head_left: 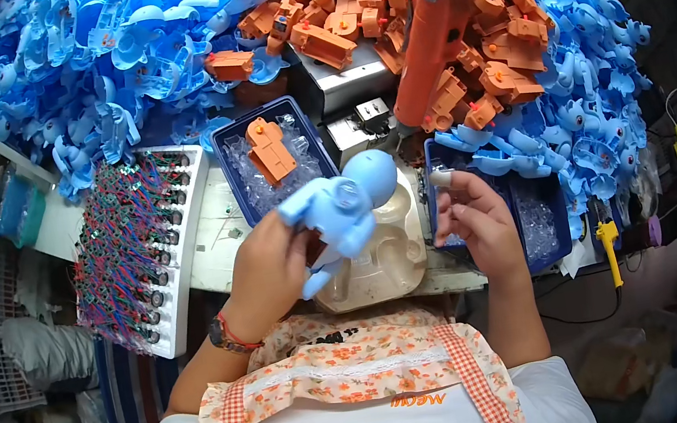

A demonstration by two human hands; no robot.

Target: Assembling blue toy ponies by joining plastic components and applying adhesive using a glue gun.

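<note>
Head view: the left hand, a banded bracelet at its wrist, has its fingers clamped on a light-blue toy figure. The figure is held tilted, its round end toward the far right, above a beige moulded tray at the near middle of the tabletop. The right hand is raised to the right of that tray, apart from the figure, its fingers half curled; whether they pinch anything small cannot be told. Its index fingertip wears a pale covering.

Just beyond the left hand, a navy bin holds clear pieces with an orange casing lying on top. Another navy bin stands at the right, partly behind the right hand. At the left, a white tray carries wired components. An orange cylindrical tool slants down before a far heap of orange casings, between blue parts on the left and right.
</note>
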